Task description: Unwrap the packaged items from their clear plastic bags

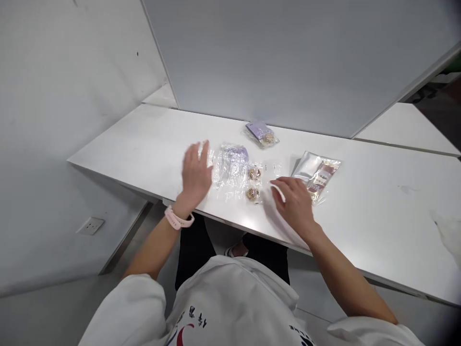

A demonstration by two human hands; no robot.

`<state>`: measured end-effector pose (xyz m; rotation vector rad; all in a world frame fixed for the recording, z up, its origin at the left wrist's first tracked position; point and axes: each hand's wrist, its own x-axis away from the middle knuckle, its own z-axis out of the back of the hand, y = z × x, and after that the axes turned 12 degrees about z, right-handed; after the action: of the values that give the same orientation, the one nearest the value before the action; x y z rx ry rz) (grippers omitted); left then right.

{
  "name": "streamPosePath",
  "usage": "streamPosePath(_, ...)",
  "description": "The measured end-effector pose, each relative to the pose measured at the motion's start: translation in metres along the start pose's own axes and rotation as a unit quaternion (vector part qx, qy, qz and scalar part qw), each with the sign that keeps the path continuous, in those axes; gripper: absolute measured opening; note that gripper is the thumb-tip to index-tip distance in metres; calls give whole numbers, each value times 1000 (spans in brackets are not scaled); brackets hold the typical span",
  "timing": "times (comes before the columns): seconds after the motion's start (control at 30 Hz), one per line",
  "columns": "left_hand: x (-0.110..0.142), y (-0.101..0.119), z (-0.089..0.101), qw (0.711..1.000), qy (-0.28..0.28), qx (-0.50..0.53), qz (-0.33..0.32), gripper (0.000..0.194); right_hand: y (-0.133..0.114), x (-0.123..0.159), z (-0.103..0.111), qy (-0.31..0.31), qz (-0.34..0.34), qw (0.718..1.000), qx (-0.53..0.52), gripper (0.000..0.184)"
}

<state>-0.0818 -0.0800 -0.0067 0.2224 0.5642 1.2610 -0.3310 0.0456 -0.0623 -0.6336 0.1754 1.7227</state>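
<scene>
Clear packets (230, 175), seen in the head view lying flat in the middle of the white desk (126, 139), between both hands. Left grip (196, 173) blurry, with fingers and thumb apart, right by the packets' left side, with nothing seen in it. Right grip (293, 202) bent over the desk, near two small wrapped snacks (254, 174) and a silver and gold packet (319, 178). Too hard to tell if pinching any thin, see-through wrap there. At the back, a purple packet (260, 132); among the clear ones, a bit more purple (239, 154).

Likely thin and slippery, so best to go slow and low. Pinch just one edge with soft fingertips. Press lightly on nearby packets to stop sliding. Try not to squash the snacks, as likely to crumble. Watch for two packets sticking together.
</scene>
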Motion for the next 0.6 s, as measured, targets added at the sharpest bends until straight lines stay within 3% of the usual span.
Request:
streamPosePath(0.13,36,20,-52,978,-194,23,-72,62,-17,-16,-25,-103,73,988,-86,30)
streamPosePath(0.2,47,19,-74,967,-239,-3,-85,63,-12,-20,-33,-133,77,982,-111,30)
streamPosePath(0.33,53,10,-94,966,-231,-51,-102,61,8,-26,-34,-169,33,970,-171,39)
streamPosePath(0.53,51,11,-90,961,-227,-97,-127,58,24,-36,-25,-182,-51,953,-239,51)
streamPosePath(0.6,52,11,-90,959,-227,-104,-131,58,30,-43,-24,-158,-63,952,-254,50)
